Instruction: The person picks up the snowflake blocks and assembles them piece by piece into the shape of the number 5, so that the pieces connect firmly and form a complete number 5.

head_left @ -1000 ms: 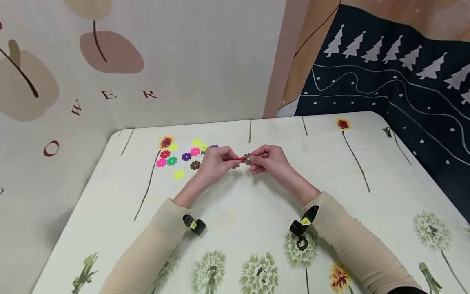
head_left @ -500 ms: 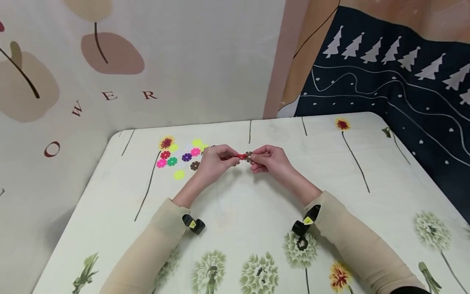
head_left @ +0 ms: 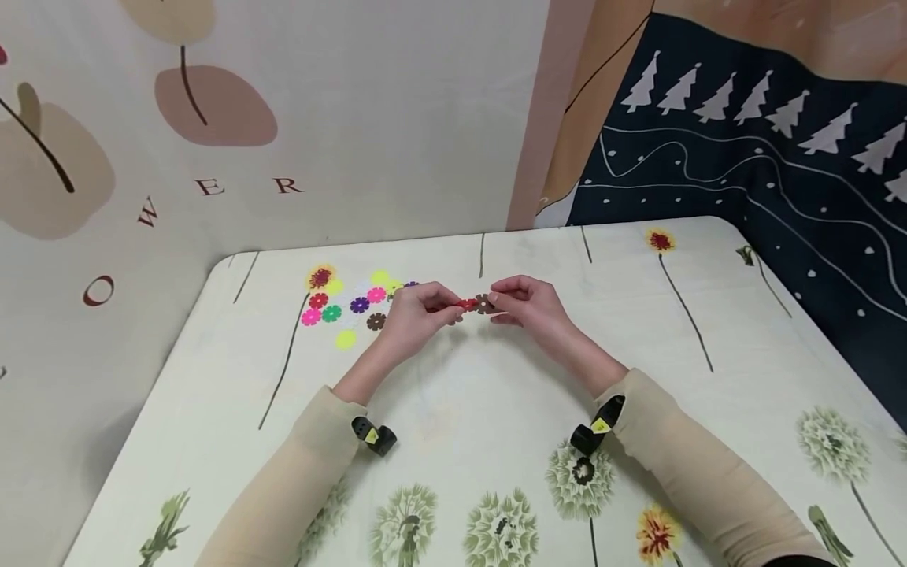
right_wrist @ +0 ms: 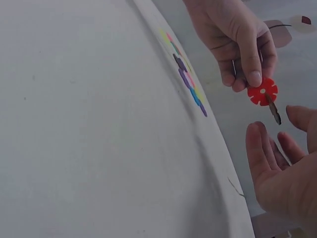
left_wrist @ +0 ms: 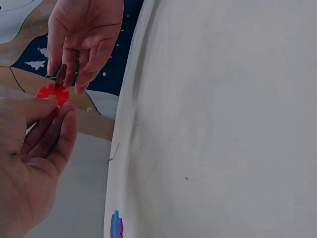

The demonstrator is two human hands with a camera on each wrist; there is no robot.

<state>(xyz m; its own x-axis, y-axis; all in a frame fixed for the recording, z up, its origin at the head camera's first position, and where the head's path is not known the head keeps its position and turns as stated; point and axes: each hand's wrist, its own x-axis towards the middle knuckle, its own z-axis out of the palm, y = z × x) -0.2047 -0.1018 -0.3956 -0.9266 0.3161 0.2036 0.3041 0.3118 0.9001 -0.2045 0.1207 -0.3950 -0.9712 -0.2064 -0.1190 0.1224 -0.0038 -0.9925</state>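
Observation:
My left hand (head_left: 414,319) pinches a red notched plastic disc (right_wrist: 257,95), a flower-shaped linking piece, between thumb and fingertips above the table. A brown notched disc (right_wrist: 274,113) is slotted into the red one, standing crosswise to it, and points toward my right hand (head_left: 536,309). The right hand's thumb and fingers are spread around the brown disc; in the right wrist view a gap shows between them and the disc. Just below the left fingertips in the head view, a small brown edge (head_left: 457,320) shows, mostly hidden.
Left of the left hand, several loose discs lie on the flower-printed tablecloth (head_left: 439,417), among them a green disc (head_left: 331,313), a purple disc (head_left: 360,305), a brown disc (head_left: 376,321) and a yellow disc (head_left: 346,339). A printed wall cloth (head_left: 397,142) hangs behind the table.
The right hand has let go of the brown disc, its fingers spreading and drawing slightly right. The left hand keeps its pinch on the red disc, nearly still.

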